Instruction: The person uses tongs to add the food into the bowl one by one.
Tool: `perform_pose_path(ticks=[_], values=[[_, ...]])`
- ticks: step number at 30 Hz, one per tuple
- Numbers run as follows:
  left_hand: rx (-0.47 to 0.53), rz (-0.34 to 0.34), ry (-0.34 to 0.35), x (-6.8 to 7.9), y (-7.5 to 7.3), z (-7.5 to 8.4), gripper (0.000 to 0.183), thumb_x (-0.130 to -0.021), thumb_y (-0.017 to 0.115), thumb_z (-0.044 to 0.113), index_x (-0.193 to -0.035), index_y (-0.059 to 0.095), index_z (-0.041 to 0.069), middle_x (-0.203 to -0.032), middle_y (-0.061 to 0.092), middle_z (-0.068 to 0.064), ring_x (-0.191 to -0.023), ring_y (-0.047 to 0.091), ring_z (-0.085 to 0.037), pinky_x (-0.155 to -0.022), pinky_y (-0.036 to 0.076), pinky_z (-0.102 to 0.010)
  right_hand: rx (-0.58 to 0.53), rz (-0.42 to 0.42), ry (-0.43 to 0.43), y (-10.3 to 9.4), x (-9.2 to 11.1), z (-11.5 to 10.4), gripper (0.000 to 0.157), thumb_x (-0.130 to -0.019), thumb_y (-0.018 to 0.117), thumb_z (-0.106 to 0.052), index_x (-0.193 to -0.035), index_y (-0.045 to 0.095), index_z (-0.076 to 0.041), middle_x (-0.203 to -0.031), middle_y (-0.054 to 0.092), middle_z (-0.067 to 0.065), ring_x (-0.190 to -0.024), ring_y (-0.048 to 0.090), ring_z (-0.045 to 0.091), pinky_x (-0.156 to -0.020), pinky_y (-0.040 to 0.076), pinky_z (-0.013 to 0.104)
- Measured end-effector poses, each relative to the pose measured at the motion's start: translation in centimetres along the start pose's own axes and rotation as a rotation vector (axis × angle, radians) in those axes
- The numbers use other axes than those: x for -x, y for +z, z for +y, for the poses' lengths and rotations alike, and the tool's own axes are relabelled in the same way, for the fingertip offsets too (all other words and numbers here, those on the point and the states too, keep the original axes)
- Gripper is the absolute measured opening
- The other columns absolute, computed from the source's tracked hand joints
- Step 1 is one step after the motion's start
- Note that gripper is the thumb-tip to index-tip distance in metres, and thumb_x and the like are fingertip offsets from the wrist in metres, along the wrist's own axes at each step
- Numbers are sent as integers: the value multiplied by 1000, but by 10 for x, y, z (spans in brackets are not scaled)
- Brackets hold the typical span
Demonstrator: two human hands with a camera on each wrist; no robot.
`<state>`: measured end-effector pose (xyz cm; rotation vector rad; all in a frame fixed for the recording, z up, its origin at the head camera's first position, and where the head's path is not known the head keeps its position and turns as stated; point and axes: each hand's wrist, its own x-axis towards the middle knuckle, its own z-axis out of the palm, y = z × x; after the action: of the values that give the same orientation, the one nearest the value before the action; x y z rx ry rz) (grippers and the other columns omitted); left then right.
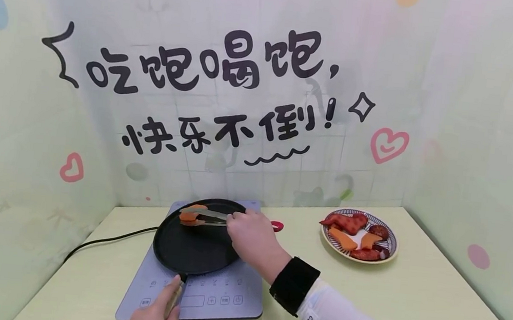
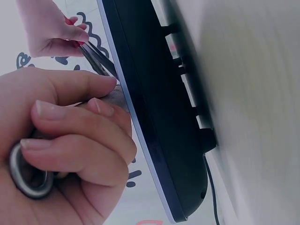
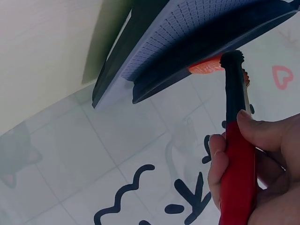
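Observation:
My left hand [image 1: 153, 315] grips the handle [image 1: 176, 296] of a black frying pan [image 1: 196, 252]; the metal ring at the handle's end [image 2: 30, 176] shows beside the curled fingers in the left wrist view. The pan sits on a flat induction cooktop [image 1: 223, 314]. My right hand [image 1: 253, 237] holds tongs with red handles [image 3: 239, 173] and dark tips, reaching over the pan from the right. An orange piece of food [image 1: 192, 215] is at the tongs' tips, over the pan's far left part. Whether it touches the pan, I cannot tell.
A patterned plate [image 1: 359, 238] at the back right bears several food pieces, including a red wing-shaped piece [image 1: 348, 222], orange pieces and a round brown slice [image 1: 378, 232]. A black cord [image 1: 109, 240] runs left from the cooktop. Printed sheet walls [image 1: 236, 178] enclose the table.

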<state>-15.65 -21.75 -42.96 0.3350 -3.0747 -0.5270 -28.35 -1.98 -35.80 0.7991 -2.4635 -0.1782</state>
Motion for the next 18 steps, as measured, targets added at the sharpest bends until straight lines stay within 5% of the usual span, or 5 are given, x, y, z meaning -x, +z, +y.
perform_pose_path(ticks=[7,18], values=[[-16,0,0,-6,7,-5,62,-100,70,26,-157,50,13,-93,77,-20,-61,57,-22,-63,51,-43,-175,-112,65,-1,-2,1,29,-98,73,-15,-127,77,-16,-109,79,-3,-97,74,17,-80,62,32],[0,14,-3,-6,6,-8,61,-100,70,28,-157,51,15,-90,75,-22,-63,58,-24,-63,50,-43,-258,-41,105,-16,18,11,36,-95,74,-12,-132,74,-10,-114,79,-1,-99,76,18,-79,61,34]])
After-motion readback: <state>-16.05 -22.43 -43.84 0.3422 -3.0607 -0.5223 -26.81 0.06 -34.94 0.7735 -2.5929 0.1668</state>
